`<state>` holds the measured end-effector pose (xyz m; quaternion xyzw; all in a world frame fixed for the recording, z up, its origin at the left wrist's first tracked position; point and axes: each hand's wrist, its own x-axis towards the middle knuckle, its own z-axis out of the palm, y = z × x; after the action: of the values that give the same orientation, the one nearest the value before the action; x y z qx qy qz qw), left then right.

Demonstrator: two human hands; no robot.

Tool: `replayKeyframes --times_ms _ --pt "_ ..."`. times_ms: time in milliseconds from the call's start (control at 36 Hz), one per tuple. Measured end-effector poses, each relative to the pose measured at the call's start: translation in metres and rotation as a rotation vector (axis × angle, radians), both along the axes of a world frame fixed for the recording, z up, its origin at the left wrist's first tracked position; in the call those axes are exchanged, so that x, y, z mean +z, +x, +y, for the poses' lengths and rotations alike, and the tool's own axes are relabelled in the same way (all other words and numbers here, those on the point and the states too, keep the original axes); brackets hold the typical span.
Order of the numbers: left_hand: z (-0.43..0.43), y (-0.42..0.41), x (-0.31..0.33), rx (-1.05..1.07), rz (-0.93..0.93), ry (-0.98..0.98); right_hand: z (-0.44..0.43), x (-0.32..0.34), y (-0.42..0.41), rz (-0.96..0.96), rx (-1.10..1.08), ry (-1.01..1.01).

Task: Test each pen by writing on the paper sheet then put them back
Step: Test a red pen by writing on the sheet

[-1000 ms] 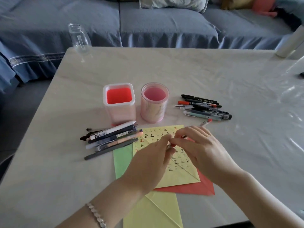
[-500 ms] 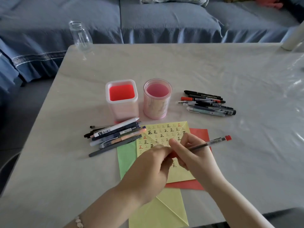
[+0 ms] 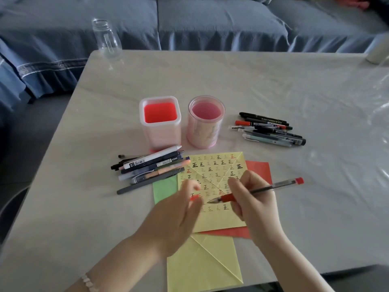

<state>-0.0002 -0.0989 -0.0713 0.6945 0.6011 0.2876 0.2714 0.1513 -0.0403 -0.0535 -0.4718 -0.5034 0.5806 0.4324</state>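
Observation:
My right hand grips a clear red pen, its bare tip pointing left just above the yellow paper sheet, which is covered with written marks. My left hand pinches the pen's small red cap a short way left of the tip. Several pens lie in a left pile and several more in a right pile. Behind the sheet stand a square holder and a round pink holder.
Green, red and another yellow sheet lie under and near the written one. A clear glass jar stands at the table's far left corner. A blue sofa runs behind the table.
The cap has come off the red pen. My left hand has drawn away to the left with it, and the pen's tip is now bare over the sheet.

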Motion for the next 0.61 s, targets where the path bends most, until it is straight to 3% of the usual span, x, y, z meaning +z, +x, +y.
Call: replayKeyframes --times_ms 56,111,222,306,417,500,611 --pt "0.0 -0.012 -0.012 0.171 0.044 -0.028 0.001 -0.002 0.005 0.007 -0.081 -0.026" --pt "-0.001 -0.027 -0.03 0.305 0.176 0.063 0.001 -0.007 0.011 -0.06 -0.114 0.016" --pt "-0.003 -0.047 -0.063 0.373 0.408 0.158 -0.008 -0.03 0.021 -0.192 -0.001 0.214" --pt "-0.007 -0.045 -0.063 0.406 0.449 0.221 -0.013 -0.05 0.027 -0.509 0.198 0.404" --pt "-0.019 -0.033 -0.058 0.184 0.411 0.145 -0.014 -0.068 0.024 -0.841 0.379 0.631" --pt "-0.029 -0.028 -0.063 -0.002 0.56 0.044 -0.015 -0.075 0.022 -0.954 0.45 0.68" --pt "-0.033 -0.027 -0.067 -0.022 0.662 -0.013 -0.013 -0.079 0.022 -1.06 0.463 0.674"
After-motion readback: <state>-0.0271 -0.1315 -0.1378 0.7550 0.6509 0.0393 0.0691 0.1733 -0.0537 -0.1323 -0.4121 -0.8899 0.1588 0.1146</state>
